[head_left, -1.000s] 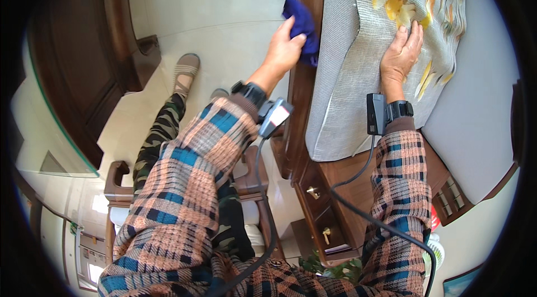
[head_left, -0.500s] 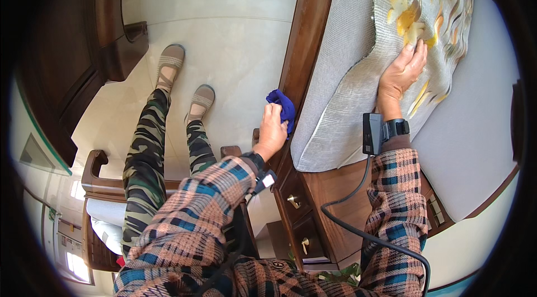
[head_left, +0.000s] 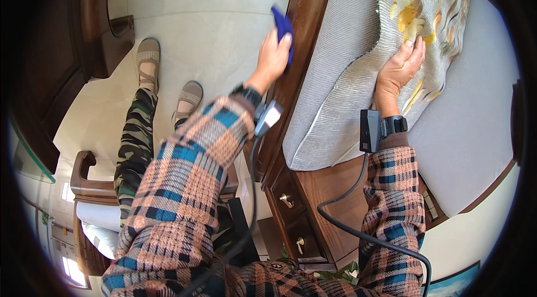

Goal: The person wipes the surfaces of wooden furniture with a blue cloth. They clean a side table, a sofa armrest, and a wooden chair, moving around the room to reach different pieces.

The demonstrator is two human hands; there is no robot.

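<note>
My left hand [head_left: 273,57] is closed round a blue cloth [head_left: 283,29], held against the dark wooden rail [head_left: 305,31] along the front of a sofa. Part of the cloth pokes out beyond the fingers at the far end. On the seat, my right hand [head_left: 400,70] grips the edge of a grey woven cover [head_left: 363,81] with a yellow flower pattern, its fingertips hidden in the fold. The cover is lifted and rumpled over a light grey seat cushion [head_left: 338,34].
A wooden cabinet with small drawers [head_left: 293,216] joins the sofa's near end. Dark wooden furniture [head_left: 61,45] stands at the left. My feet in grey-brown shoes [head_left: 148,56] are on the pale tiled floor [head_left: 207,34]. A black cable [head_left: 358,230] runs from my right wrist.
My left hand has slid with the blue cloth farther along the wooden rail, away from me. My right hand stays at the cover, almost unmoved.
</note>
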